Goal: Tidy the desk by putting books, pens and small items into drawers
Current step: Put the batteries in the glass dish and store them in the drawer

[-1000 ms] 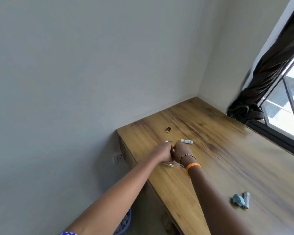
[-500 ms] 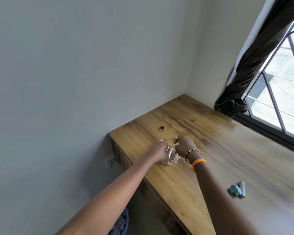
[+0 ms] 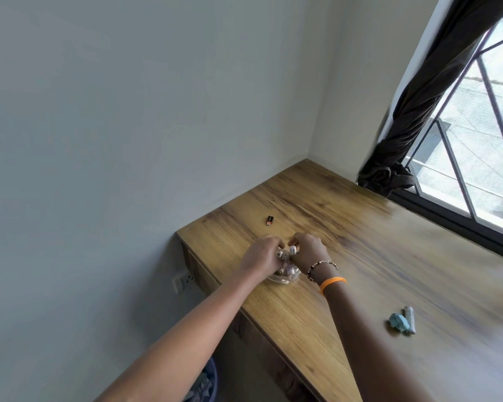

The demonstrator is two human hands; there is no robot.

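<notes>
At the desk's (image 3: pixel 346 285) near corner: left hand (image 3: pixel 262 258) curled round a clear container (image 3: pixel 282 278), apparently steadying it; right hand (image 3: pixel 310 253) pinching a small white tube (image 3: pixel 293 251) over its mouth, likely loading it. Small dark item (image 3: pixel 269 220) beyond, uncollected.

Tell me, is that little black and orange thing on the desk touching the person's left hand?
Apart. The head view shows the black and orange thing lying alone, with bare desk wood between it and the left hand.
</notes>
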